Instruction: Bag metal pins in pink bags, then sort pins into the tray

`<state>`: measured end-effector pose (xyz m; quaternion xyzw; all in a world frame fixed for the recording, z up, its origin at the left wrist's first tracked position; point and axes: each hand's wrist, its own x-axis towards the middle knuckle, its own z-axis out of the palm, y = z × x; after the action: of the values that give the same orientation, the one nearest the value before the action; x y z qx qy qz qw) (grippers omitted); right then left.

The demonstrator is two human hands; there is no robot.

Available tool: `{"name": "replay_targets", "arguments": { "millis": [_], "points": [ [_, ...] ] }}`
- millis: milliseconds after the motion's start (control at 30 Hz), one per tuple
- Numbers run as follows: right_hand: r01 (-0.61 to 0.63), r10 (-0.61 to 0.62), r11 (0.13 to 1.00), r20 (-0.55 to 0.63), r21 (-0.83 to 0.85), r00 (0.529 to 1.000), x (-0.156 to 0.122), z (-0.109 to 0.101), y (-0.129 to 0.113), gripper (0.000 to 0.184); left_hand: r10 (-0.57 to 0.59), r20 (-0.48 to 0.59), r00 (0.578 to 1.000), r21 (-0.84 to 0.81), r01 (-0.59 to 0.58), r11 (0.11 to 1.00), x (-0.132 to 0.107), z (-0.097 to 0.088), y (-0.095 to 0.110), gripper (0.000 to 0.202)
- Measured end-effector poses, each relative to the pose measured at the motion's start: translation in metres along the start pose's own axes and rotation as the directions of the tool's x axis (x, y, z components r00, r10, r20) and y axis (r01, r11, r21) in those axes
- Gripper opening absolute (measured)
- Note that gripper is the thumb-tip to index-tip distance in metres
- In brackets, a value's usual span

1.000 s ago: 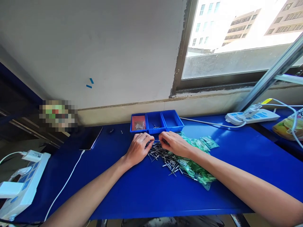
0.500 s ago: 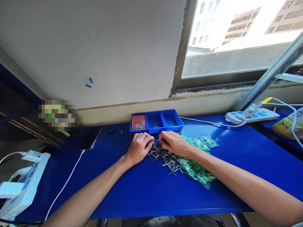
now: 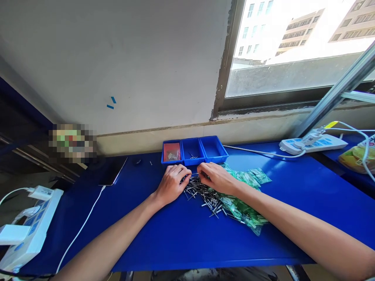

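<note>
My left hand [image 3: 172, 182] and my right hand [image 3: 217, 178] rest knuckles-up on a blue table [image 3: 175, 234], fingertips almost meeting over a heap of thin metal pins [image 3: 202, 192]. A single pin [image 3: 194, 174] seems pinched between the two hands. Under and beyond my right wrist lies a pile of small green plastic packets [image 3: 245, 195]. Just behind the hands stand three joined blue trays [image 3: 194, 150]: the left one holds a red packet, the middle one a few pins.
A dark tablet [image 3: 109, 171] lies at the left with a white cable [image 3: 82, 226] running toward the table's front. One white power strip [image 3: 25, 230] sits at the far left, another [image 3: 313, 143] at the right below the window. A yellow bag [image 3: 356, 158] is at the right edge.
</note>
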<state>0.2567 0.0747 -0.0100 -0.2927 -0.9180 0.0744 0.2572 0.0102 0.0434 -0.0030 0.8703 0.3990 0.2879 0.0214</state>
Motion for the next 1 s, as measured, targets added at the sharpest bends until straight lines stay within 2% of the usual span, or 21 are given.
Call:
{"name": "replay_targets", "arguments": {
  "millis": [1000],
  "points": [
    [0.05,-0.05,0.998,0.0,-0.025,0.999,0.0014,0.0008,0.0014,0.007,-0.001,0.001,1.0,-0.014,0.001,1.0,0.0,0.0003,0.0007,0.014]
  ]
}}
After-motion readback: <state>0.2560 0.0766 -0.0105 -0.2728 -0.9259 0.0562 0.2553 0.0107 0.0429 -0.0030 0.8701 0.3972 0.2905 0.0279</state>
